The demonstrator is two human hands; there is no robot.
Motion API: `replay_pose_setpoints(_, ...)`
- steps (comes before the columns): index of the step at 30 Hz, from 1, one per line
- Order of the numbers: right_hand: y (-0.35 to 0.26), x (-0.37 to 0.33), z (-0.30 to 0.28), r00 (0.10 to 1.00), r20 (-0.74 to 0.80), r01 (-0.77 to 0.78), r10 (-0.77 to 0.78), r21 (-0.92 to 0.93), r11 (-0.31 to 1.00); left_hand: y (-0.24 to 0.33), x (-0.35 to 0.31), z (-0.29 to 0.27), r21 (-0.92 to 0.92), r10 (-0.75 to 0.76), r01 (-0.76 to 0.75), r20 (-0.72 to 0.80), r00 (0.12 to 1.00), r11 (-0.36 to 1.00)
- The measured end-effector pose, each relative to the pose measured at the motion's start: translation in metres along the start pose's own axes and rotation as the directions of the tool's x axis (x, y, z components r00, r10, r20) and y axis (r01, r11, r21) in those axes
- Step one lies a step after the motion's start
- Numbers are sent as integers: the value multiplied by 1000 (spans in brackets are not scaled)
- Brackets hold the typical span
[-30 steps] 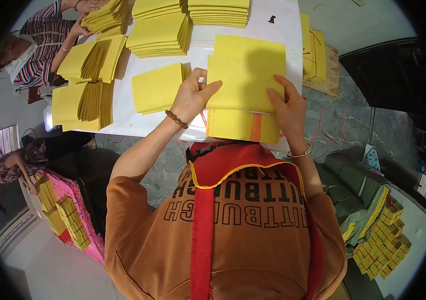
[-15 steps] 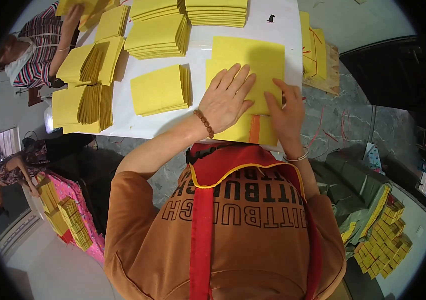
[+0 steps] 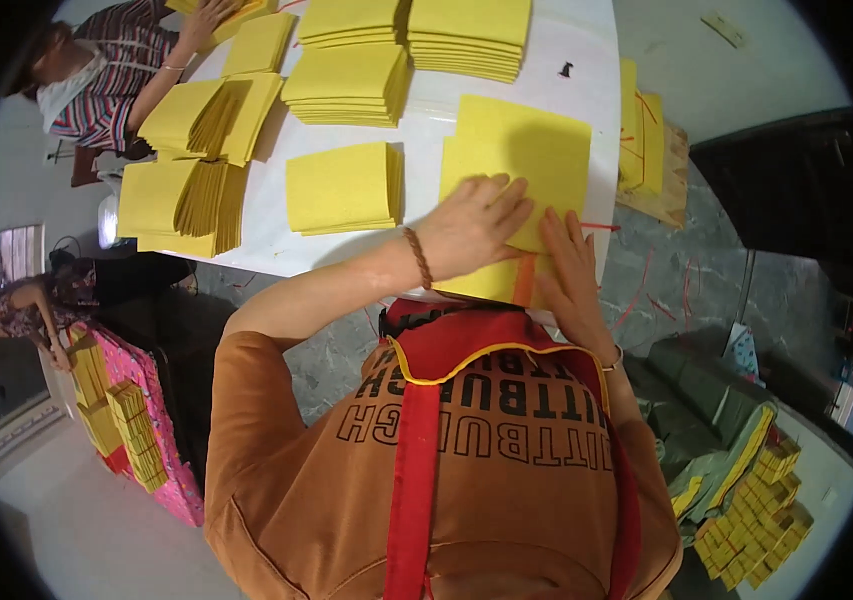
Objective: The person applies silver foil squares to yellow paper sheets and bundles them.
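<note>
Yellow paper sheets (image 3: 531, 150) lie in a flat pile at the table's near right edge. My left hand (image 3: 474, 225) rests on the lower part of the pile, its fingers somewhat bent and slightly apart, gripping nothing visible. Along the pile's right side my right hand (image 3: 574, 280) lies with fingers stretched out, against the paper's edge. Between the hands, an orange strip (image 3: 524, 280) crosses the near part of the paper. A red strip (image 3: 601, 227) sticks out to the right, past my right fingertips.
Folded yellow paper stacks (image 3: 341, 187) stand left and beyond on the white table (image 3: 426, 150). Another person (image 3: 111, 85) works at the far left, and a second person (image 3: 36, 310) lower left. A wrapped yellow bundle (image 3: 643, 140) and a green sofa (image 3: 696, 400) are on the right.
My left hand has slid nearer to me over the paper, its spread fingers now bent. My right hand has straightened its fingers and lies flatter. The whole view has shifted slightly.
</note>
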State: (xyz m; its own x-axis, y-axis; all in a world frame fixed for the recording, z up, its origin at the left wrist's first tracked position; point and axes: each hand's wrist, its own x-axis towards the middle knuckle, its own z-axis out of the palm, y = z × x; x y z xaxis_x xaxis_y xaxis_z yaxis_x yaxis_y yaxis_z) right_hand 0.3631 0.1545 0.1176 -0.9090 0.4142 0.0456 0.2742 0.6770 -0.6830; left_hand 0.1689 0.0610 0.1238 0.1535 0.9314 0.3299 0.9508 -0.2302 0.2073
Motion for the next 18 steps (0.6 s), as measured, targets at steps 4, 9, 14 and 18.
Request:
replay_pose_setpoints(4, 7, 2, -4, 972, -95, -94, 214, 681, 727, 24, 7, 7, 406, -17, 15, 2, 1000, 914)
replay_pose_setpoints(9, 13, 5, 5, 839, -492, 183, 233, 657, 731, 5, 0, -28, -59, -140, 130, -214, 967, 990)
replay_pose_setpoints(14, 16, 3, 10, 911, -355, 56, 211, 612, 789, -43, -78, -68, 117, -255, 317, -368, 894, 941)
replay_pose_setpoints(18, 9, 2, 3, 945, -263, -34, 193, 510, 859, -70, -141, -43, 325, -391, 460, -259, 883, 826)
